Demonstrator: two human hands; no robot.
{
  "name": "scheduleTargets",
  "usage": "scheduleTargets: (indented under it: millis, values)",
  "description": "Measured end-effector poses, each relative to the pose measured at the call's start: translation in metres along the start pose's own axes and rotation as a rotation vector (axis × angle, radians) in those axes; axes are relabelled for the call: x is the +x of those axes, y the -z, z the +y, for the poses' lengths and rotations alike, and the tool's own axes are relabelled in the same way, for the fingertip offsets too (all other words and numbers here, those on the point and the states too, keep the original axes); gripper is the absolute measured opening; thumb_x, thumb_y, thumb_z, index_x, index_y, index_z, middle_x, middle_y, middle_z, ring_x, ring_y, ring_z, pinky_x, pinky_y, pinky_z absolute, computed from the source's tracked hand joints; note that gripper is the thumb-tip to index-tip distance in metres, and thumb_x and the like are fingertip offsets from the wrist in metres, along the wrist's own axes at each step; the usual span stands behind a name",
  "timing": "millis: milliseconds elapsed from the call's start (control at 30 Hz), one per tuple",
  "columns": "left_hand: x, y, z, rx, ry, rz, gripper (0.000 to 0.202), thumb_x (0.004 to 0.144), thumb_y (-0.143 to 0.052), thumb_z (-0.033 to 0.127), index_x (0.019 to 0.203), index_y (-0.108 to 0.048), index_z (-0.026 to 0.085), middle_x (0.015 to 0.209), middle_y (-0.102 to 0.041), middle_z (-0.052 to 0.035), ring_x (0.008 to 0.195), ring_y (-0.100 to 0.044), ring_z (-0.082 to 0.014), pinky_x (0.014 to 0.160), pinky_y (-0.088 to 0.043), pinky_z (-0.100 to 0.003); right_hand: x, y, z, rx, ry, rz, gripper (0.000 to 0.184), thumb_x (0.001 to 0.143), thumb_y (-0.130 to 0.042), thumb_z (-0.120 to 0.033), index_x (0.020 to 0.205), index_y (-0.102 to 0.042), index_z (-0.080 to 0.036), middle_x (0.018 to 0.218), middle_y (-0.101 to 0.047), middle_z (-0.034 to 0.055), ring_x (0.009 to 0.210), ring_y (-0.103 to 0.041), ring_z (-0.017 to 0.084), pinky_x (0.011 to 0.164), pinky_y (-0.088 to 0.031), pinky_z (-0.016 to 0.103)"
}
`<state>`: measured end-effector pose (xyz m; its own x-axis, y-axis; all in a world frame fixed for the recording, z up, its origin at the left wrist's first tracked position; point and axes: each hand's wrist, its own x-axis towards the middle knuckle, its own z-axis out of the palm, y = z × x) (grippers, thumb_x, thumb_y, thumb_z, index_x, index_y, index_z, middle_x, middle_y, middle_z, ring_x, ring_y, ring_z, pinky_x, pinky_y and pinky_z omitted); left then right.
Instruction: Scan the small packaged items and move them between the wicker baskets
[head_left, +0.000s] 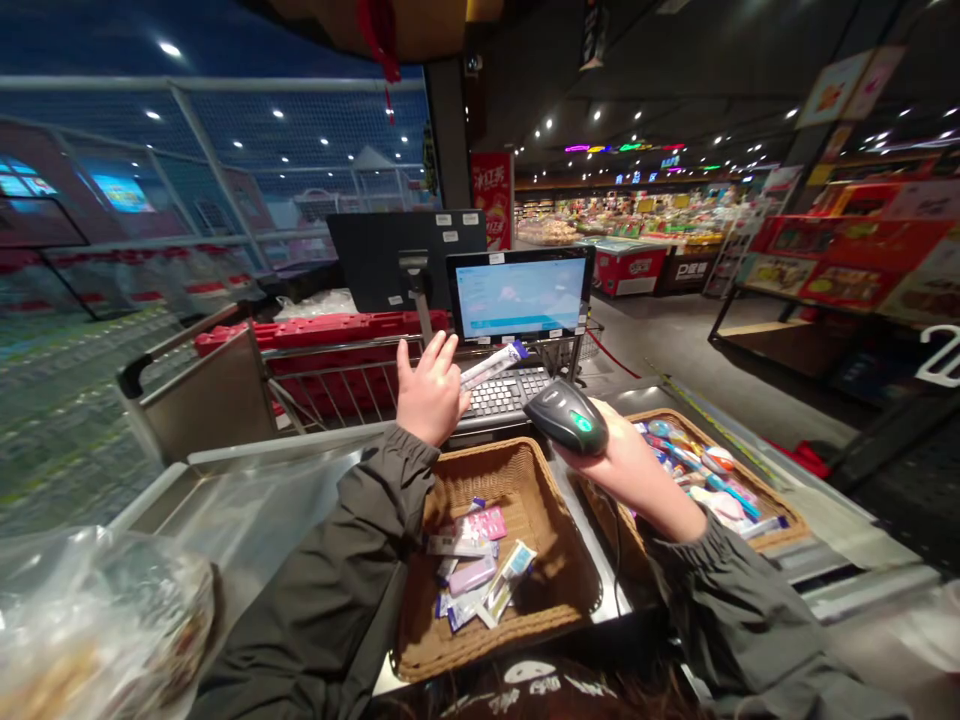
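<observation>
My left hand [429, 392] is raised above the left wicker basket [450, 640], fingers partly stretched, pinching a long white and purple tube [493, 364] that points toward the keyboard [510, 392]. My right hand [611, 455] grips a black handheld barcode scanner [567, 415] with a green light, aimed toward the tube. The left basket holds several small packets. The right wicker basket [780, 535] holds several tubes and toothbrush-like items. A touchscreen monitor [519, 294] stands lit behind the keyboard.
A metal shopping cart with a red basket [315, 350] stands beyond the steel counter. A clear plastic bag [97, 620] lies at the lower left. Shop aisles and red display shelves [862, 250] stretch to the right.
</observation>
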<state>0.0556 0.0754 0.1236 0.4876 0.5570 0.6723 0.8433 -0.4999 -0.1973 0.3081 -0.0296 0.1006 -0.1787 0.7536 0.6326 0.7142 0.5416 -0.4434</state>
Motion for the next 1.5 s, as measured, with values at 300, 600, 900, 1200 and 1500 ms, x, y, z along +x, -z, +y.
scheduleTargets:
  millis: [300,600,900,1200,1500]
  values:
    - [-0.016,-0.011,0.000,-0.043,-0.027,-0.061,0.012,0.080,-0.063,0.023,0.086,-0.072,0.017,0.148,-0.050,-0.0164,0.142,-0.039,-0.0343,0.116,-0.012,-0.073,-0.013,-0.003,-0.005,-0.032,-0.058,-0.025,0.043,0.080,-0.066,-0.034,0.119,-0.063,-0.017,0.118,-0.070,0.0131,0.106,-0.067,0.032,0.093,-0.052,0.044]
    - [-0.048,-0.037,0.008,-0.156,-0.085,-0.201,0.023,0.077,-0.064,0.025,0.096,-0.075,0.016,0.142,-0.056,-0.0169,0.140,-0.041,-0.0369,0.117,-0.009,-0.071,-0.032,-0.010,0.001,-0.055,-0.166,-0.114,0.039,0.078,-0.069,-0.037,0.111,-0.065,-0.017,0.109,-0.072,0.0112,0.098,-0.068,0.029,0.088,-0.053,0.042]
    - [-0.106,-0.078,0.022,-0.188,-0.151,-0.487,0.024,0.079,-0.065,0.031,0.091,-0.076,0.014,0.134,-0.061,-0.0180,0.137,-0.043,-0.0352,0.118,-0.015,-0.064,-0.045,-0.022,0.006,-0.021,-0.263,-0.210,0.027,0.073,-0.070,-0.031,0.096,-0.066,-0.019,0.098,-0.071,0.0087,0.088,-0.068,0.028,0.080,-0.054,0.041]
    - [-0.146,-0.114,0.054,-0.201,-0.030,-0.984,0.044,0.086,-0.057,0.052,0.095,-0.075,0.013,0.114,-0.068,-0.0193,0.114,-0.060,-0.0341,0.112,-0.029,-0.060,-0.048,-0.025,0.005,0.054,-0.342,-0.239,0.021,0.075,-0.068,-0.033,0.091,-0.065,-0.020,0.094,-0.072,0.0078,0.086,-0.069,0.027,0.080,-0.056,0.042]
    - [-0.100,-0.100,0.057,-0.446,-0.203,-0.949,0.057,0.088,-0.056,0.062,0.122,-0.066,0.018,0.150,-0.047,-0.0169,0.132,-0.053,-0.0304,0.109,-0.042,-0.044,-0.072,0.024,0.021,-0.075,-0.430,-0.016,0.031,0.073,-0.072,-0.039,0.098,-0.067,-0.021,0.099,-0.073,0.0102,0.089,-0.069,0.031,0.082,-0.057,0.046]
